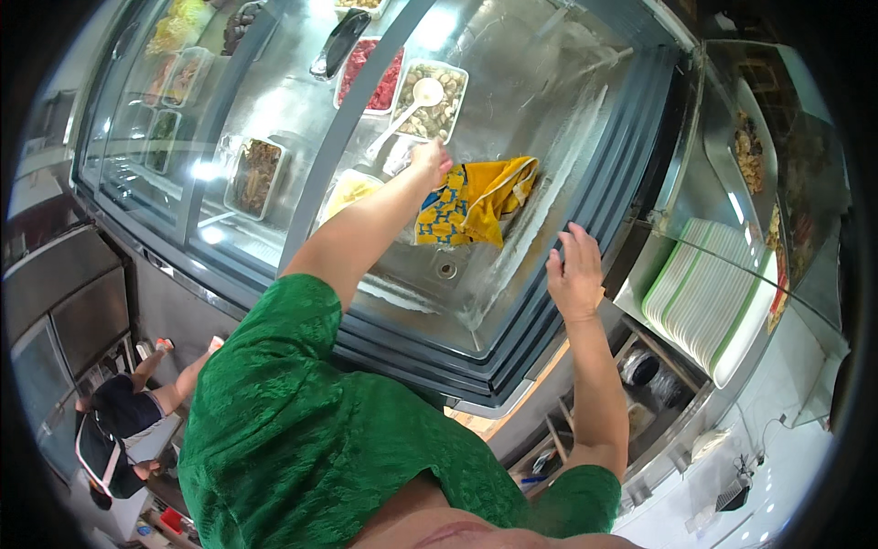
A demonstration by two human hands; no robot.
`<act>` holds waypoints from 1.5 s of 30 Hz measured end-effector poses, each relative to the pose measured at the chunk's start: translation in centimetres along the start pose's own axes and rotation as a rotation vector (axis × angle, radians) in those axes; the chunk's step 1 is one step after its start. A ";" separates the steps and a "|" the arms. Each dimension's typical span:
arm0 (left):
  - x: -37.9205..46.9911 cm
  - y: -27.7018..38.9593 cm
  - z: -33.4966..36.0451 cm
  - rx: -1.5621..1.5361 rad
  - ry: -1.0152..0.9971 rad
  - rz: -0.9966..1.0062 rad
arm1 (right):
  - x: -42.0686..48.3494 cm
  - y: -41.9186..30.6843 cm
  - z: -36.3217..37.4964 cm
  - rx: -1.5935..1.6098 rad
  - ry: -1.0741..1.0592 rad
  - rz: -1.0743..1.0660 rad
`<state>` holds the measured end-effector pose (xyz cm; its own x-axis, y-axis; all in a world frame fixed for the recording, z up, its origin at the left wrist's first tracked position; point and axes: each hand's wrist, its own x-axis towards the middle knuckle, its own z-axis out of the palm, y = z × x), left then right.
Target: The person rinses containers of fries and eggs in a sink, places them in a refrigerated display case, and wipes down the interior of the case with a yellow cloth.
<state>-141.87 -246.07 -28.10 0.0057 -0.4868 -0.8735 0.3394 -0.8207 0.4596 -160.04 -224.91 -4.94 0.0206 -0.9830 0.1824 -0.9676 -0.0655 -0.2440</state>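
Observation:
My left hand [431, 163] is inside a chest freezer, just above a yellow and blue patterned cloth [473, 202] that lies crumpled on the metal floor. Its fingers are bent, and whether they pinch anything is hidden. Just beyond it, a white plastic spoon [426, 92] rests on a white tray of sliced food [439, 117], perhaps shellfish. A tray of red meat [370, 75] stands beside that one, with black-handled tongs [341, 42] close by. My right hand [576, 271] holds nothing, fingers apart, over the freezer's dark ribbed rim [549, 302].
A stack of white and green trays [710, 302] stands on the right, beside a glass case. Left of the grey frame bar [343, 123] sits a tray of brown food [255, 178]. Another person [130, 405] is at the lower left. Shelves lie below the right rim.

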 end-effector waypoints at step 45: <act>1.4 2.2 5.8 0.773 0.010 1.542 | 0.0 1.8 -0.3 0.337 0.113 0.143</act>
<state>-146.60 -250.32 -27.32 -0.1281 -0.9019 0.4126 -0.4794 0.4205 0.7703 -161.84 -224.94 -5.08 -0.1550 -0.9624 0.2232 -0.8213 -0.0001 -0.5705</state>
